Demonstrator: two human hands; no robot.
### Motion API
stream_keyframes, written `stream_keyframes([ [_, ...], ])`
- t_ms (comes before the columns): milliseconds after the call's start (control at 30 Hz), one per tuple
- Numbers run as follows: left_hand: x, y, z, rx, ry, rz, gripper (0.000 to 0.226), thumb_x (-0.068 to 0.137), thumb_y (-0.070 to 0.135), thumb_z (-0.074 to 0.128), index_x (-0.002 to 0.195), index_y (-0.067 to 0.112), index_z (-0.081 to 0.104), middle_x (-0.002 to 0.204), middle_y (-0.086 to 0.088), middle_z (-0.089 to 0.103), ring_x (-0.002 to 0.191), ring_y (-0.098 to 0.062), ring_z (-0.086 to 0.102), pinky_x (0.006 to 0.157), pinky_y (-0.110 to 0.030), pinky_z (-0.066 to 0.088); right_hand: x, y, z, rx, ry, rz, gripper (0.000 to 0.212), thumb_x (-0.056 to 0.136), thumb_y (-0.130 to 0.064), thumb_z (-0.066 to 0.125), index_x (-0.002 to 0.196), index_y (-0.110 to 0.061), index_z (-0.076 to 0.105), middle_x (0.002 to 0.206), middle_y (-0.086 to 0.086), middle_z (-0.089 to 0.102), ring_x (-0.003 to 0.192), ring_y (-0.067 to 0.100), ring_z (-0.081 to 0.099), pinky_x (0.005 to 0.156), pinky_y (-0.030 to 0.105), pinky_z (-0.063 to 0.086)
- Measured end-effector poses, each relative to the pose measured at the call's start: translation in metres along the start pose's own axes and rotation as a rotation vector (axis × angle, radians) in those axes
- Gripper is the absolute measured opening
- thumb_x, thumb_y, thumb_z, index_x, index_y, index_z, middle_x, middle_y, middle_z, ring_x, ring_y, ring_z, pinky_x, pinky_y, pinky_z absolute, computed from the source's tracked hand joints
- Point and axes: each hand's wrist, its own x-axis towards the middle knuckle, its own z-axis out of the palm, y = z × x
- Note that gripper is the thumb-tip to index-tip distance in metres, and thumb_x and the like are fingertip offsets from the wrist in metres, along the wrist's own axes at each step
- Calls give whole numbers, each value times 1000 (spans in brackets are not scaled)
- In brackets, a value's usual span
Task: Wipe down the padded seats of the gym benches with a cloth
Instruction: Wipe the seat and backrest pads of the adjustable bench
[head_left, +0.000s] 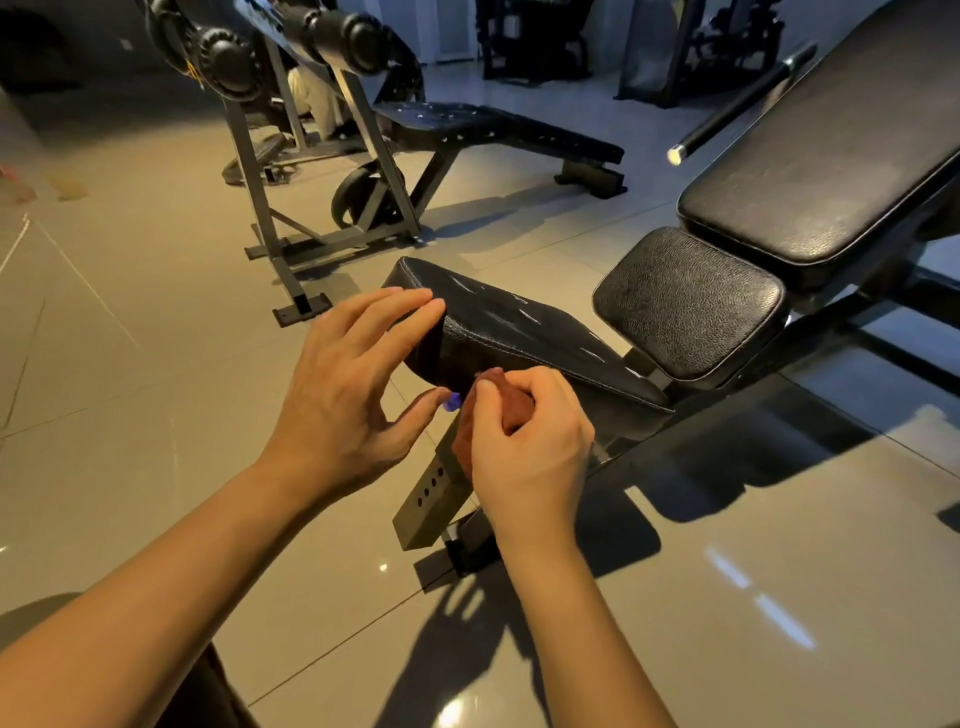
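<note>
R hand (524, 441) is curled tight round a bunched reddish-brown cloth (511, 402), held just below the near edge of the black seat pad (519, 327); can't tell if cloth touches the pad. L hand (353, 395) is spread, fingers straight & apart, holding nothing; fingertips lie at the pad's near-left corner, thumb points toward the cloth. Small blue-purple bit (453, 401) shows btwn thumb & cloth. Pad top has shiny streaks. Just right of it sits a smaller pad (691, 306), then the long back pad (831, 156) rising to the far right. Below the hands, a grey steel post (431, 493) w/ holes. Far left, a second bench (498, 130) w/ round foam rollers (228, 62) stands on the glossy tiled floor (130, 364).
</note>
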Motion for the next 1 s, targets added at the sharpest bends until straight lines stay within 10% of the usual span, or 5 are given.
stream_keyframes([
  [1000, 0, 4, 6, -148, 43, -79, 61, 91, 35, 54, 150, 20, 47, 150, -2, 47, 139, -22, 40, 116, -41, 32, 14, -8, -13, -167, 56, 162, 12, 93, -23, 67, 82, -25, 61, 82, -9, 59, 78, 7, 58, 62, 20, 44],
])
